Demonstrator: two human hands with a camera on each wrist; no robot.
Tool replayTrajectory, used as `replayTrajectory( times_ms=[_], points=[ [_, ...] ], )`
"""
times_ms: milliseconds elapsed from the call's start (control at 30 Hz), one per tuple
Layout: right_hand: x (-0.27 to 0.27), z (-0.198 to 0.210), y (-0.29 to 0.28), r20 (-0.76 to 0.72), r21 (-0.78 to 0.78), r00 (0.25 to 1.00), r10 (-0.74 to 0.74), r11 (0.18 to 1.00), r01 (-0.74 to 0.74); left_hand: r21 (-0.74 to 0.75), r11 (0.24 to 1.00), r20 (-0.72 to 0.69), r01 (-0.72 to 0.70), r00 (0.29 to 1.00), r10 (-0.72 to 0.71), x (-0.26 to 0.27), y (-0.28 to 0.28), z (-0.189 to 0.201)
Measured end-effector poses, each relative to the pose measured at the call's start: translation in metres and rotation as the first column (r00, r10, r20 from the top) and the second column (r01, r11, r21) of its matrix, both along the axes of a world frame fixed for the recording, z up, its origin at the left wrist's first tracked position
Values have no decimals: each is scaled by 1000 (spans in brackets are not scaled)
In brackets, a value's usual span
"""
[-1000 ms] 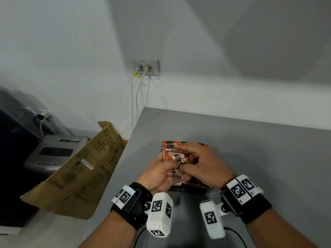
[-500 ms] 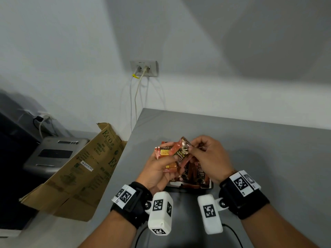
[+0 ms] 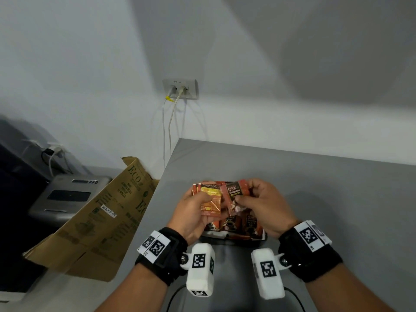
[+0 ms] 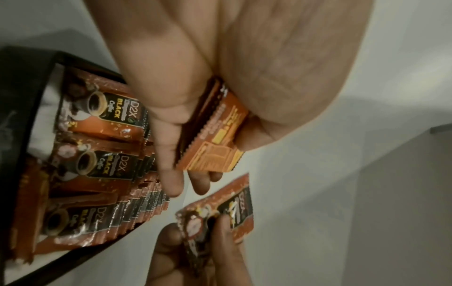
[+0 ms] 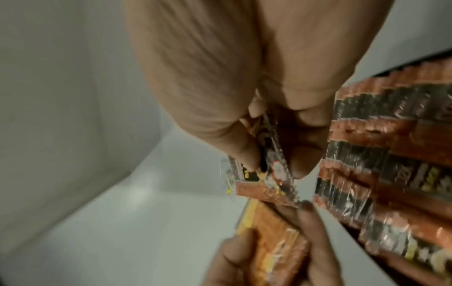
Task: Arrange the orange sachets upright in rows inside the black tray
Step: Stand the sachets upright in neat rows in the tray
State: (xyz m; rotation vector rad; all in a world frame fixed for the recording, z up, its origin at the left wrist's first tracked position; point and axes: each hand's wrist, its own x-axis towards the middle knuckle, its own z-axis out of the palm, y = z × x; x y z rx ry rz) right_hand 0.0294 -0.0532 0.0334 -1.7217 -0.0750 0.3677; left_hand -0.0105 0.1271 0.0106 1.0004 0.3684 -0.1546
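The grey counter (image 3: 315,199) carries the black tray (image 3: 265,237), where orange sachets (image 3: 251,224) stand upright in rows. Just above the tray, the left hand (image 3: 191,215) grips a small stack of sachets (image 3: 210,202), back faces showing. Beside it, above the tray, the right hand (image 3: 263,206) pinches a single sachet (image 3: 235,194) between thumb and fingers.

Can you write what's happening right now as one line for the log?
left hand: holds sachet stack | right hand: pinches single sachet above black tray | tray: rows of upright sachets
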Motion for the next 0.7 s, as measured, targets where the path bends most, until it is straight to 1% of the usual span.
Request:
replayTrajectory(
  times_ms=[33,67,100,133,200,333,400,433,467,500,533,567,600,633,667,700],
  points=[
    [-1,0,1,-90,134,996,-10,991,23,13,1000,1,-1,1000,1,0,0,0],
    [-1,0,2,-158,236,987,12,971,26,34,999,6,-1,1000,1,-1,-1,0],
    [-2,1,4,-196,286,980,45,958,13,56,998,17,-1,1000,0,-1,-3,-1],
    [-2,1,6,-206,298,976,75,954,-10,79,997,29,9,1000,-11,-2,-4,-1],
    [-2,1,11,-198,263,975,102,964,-47,130,991,41,34,998,-40,-2,-7,-2],
    [-4,-2,19,-178,247,980,93,968,-47,204,979,51,29,998,-40,-1,-10,-4],
    [-5,-1,20,-96,207,994,42,978,-21,179,984,36,4,999,-10,0,-10,-5],
    [-4,1,19,-16,144,1000,2,990,1,135,991,16,-15,1000,13,0,-8,-6],
    [-3,1,15,98,55,995,-30,998,25,68,997,-18,-35,999,36,0,-6,-7],
    [-2,3,12,232,-44,972,-31,998,43,-9,999,-58,-52,997,51,0,-3,-7],
    [-2,5,8,356,-135,934,10,990,41,-71,996,-92,-61,994,54,0,0,-6],
    [-2,6,6,458,-218,884,91,976,12,-109,992,-108,-68,993,56,0,3,-5],
    [-3,6,4,529,-295,825,201,955,-43,-115,991,-100,-70,993,59,1,5,-5],
    [-5,3,1,561,-354,771,302,929,-106,-88,993,-68,-81,995,75,2,6,-5],
    [-7,-1,-1,560,-390,749,354,910,-139,-36,994,-23,-101,995,101,3,7,-4],
    [-9,-4,-5,536,-388,768,350,910,-144,28,992,21,-127,992,126,4,8,-4]
  ],
)
